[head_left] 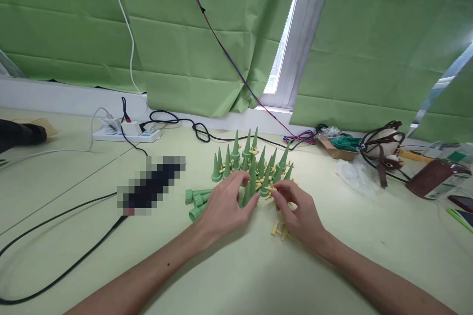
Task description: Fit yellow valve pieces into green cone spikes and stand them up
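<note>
My left hand [231,202] curls its thumb and fingers around a small green plastic cone [246,196] standing on the table. Between the thumb and fingertips of my right hand [297,206] is a small yellow plastic branched piece [270,189], close to the cones. Many upright green cones [236,147] stand in a cluster just beyond both hands, several with yellow pieces at their sides. Beside my left hand, several green cones [199,199] lie on their sides, partly covered by it. Loose yellow pieces [283,231] lie under and beside my right hand.
A blurred dark object [153,187] with a black cable lies to the left. Behind it sits a white power strip [127,133]. Black cable [201,130] runs along the wall. At right are a plastic bag [356,174], a cardboard box [338,150] and a dark red container [436,179].
</note>
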A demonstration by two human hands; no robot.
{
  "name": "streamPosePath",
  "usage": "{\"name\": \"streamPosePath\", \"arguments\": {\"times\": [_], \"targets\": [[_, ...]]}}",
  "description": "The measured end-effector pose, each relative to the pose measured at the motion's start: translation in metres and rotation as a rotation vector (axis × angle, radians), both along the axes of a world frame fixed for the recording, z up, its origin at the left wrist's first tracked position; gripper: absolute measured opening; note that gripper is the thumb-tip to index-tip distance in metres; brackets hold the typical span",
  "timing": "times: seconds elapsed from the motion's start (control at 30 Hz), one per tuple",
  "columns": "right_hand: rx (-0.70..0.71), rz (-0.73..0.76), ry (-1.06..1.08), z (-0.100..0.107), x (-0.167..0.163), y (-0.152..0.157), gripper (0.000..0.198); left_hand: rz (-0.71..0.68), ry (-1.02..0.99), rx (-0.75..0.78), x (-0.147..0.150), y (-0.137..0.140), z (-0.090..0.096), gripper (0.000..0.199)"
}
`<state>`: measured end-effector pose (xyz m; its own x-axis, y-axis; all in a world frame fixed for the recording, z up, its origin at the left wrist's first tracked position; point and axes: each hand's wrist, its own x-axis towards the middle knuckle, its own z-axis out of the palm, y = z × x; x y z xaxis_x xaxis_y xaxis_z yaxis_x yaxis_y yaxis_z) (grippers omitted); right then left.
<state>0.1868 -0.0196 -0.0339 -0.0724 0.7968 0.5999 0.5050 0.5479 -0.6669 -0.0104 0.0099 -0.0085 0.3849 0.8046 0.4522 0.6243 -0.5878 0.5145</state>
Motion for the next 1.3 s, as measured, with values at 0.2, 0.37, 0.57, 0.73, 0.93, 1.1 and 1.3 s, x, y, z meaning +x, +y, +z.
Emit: {"name": "streamPosePath", "arguments": {"times": [0.2,0.37,0.57,0.73,0.93,1.1,1.3], "targets": [[-0.009,-0.002,-0.032,0.0017,-0.0013,0.0007,0.011,-0.085,0.133,-0.13,0.0029,-0.0028,-0.0064,0.012],[0.009,0.011,-0.059,0.002,-0.0009,-0.0004,0.012,-0.153,0.167,-0.139,0.0024,-0.0009,-0.0062,0.01],[-0.003,0.012,-0.082,0.0021,-0.0004,0.0004,0.012,-0.194,0.171,-0.136,0.0023,0.0008,-0.0076,0.013],[-0.017,0.014,-0.074,0.0023,-0.0003,0.0001,0.014,-0.216,0.133,-0.112,0.0023,0.0016,-0.0072,0.012],[-0.038,0.021,-0.051,0.0011,-0.0006,-0.001,0.014,-0.218,-0.017,-0.002,-0.0001,0.004,-0.0026,0.01],[-0.029,0.013,-0.032,0.0008,-0.0002,-0.0009,0.014,-0.242,-0.095,0.05,-0.0002,0.0036,-0.004,0.009],[-0.004,0.005,0.005,0.0007,-0.0003,-0.0014,0.013,-0.234,-0.149,0.069,0.0018,0.0035,-0.0049,0.009]]}}
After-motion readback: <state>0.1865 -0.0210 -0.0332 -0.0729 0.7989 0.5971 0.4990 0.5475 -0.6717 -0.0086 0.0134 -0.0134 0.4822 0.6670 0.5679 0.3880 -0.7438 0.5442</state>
